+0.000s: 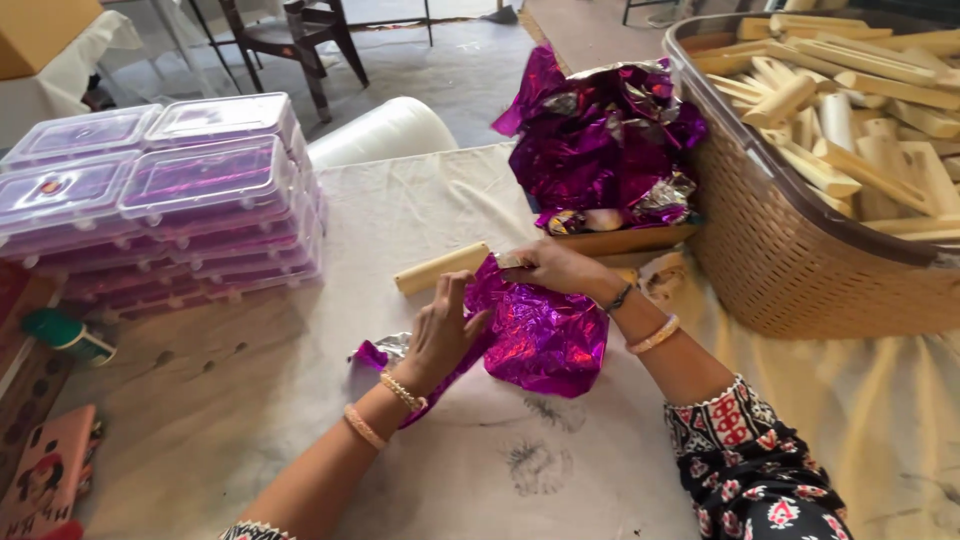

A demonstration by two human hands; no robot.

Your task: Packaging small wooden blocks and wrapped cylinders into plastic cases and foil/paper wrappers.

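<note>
she's got a pale cream-coloured roll (441, 268) lying crosswise on the cloth-covered table (300, 400), one end bare and poking out to the left, the other end already tucked under a sheet of shiny magenta foil (545, 335). the foil is spread toward her, so it looks set to wrap around the roll as it turns.

her left hand (440, 335) rests flat on the near edge of the foil, fingers spread and loosely bent, pressing the sheet down rather than clutching it, probably to stop it from sliding. her right hand (550, 268) is closed in a pinch at the far edge, where foil meets roll; it seems to grasp the foil against the roll, though the fingertips are partly hidden.

everything else sits within arm's reach. a heap of crumpled magenta foil (600, 140) lies just beyond her hands. to the right, a tan woven plastic basket (800, 270) is piled with more bare rolls (850, 110). to the left, stacks of clear lidded boxes (170, 190) show purple inside. a white roll of material (385, 130) lies behind them, and a dark chair (295, 40) stands on the floor further back.
</note>
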